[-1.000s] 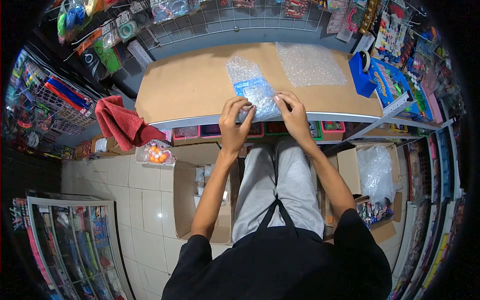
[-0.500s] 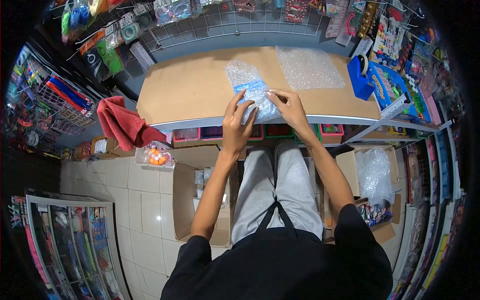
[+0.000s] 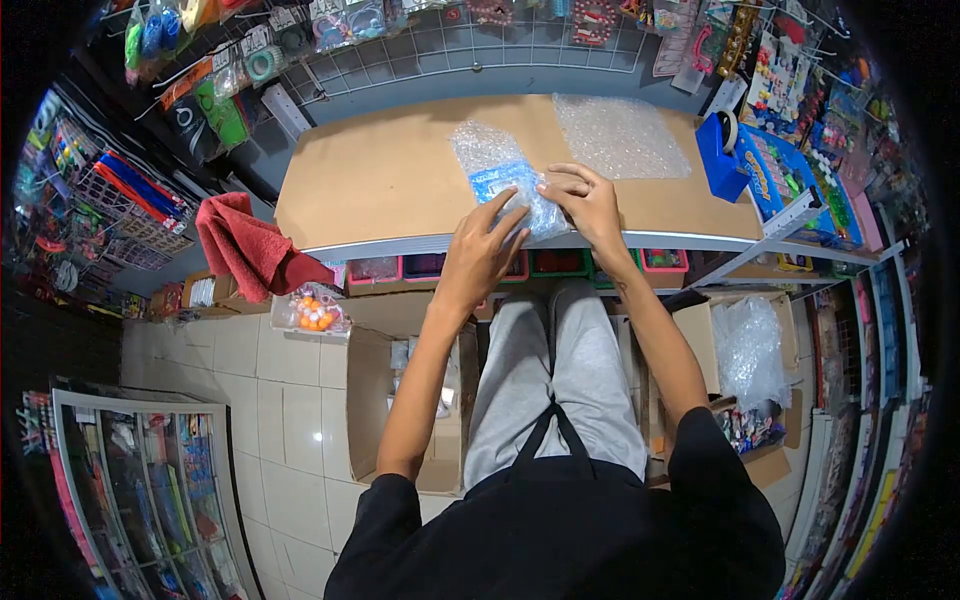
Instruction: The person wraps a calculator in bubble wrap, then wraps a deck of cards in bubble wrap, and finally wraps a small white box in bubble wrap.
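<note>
A strip of bubble wrap (image 3: 487,145) lies near the middle of the front half of the brown tabletop, with a blue-and-white packet (image 3: 497,180) on it. Folded plastic covers the packet's near part. My left hand (image 3: 482,250) rests on this fold from the left, fingers stretched out and slightly apart. From the right, my right hand (image 3: 592,208) bends its fingers and thumb onto the fold's edge, gripping the plastic there. What the packet contains cannot be made out. A second bubble wrap sheet (image 3: 622,138) lies flat farther back to the right.
A blue tape dispenser (image 3: 722,155) stands at the table's right end beside a blue box (image 3: 790,180). A red cloth (image 3: 245,245) hangs at the left corner. Open cardboard boxes (image 3: 370,400) flank my legs; one holds bubble wrap (image 3: 748,350). Goods racks surround the table.
My left hand has flattened from bent, raised fingers and moved slightly right over the fold. My right hand's fingers have curled more over the plastic.
</note>
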### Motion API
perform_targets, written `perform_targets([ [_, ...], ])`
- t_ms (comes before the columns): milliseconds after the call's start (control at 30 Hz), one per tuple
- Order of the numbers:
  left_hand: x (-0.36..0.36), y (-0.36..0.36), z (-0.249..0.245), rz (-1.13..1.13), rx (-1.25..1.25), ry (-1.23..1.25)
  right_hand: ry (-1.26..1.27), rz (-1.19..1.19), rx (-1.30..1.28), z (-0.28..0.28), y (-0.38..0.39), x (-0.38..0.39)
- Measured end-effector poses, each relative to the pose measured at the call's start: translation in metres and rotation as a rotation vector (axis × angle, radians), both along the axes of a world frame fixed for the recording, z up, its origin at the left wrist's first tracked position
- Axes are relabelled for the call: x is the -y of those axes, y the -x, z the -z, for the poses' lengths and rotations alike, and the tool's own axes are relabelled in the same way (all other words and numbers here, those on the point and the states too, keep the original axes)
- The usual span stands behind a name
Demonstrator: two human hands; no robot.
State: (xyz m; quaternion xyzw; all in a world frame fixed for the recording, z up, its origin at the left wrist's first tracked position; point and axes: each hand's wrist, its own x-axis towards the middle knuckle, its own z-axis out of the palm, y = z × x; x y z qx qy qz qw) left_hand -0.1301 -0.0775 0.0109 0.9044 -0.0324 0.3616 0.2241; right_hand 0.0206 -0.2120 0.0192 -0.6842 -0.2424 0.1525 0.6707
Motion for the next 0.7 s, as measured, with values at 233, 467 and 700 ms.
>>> perform_targets([
  [233, -0.003, -0.002, -0.001, 0.023, -0.084, -0.117, 0.012, 0.013, 0.295, 0.015, -0.005, -0.002],
  [467, -0.007, 0.005, -0.009, -0.099, -0.179, -0.358, 0.188, 0.021, 0.357, 0.003, -0.007, 0.0],
  [700, -0.023, 0.003, -0.034, 0.095, -0.24, -0.439, 0.138, -0.267, -0.024, -0.006, -0.029, 0.002],
])
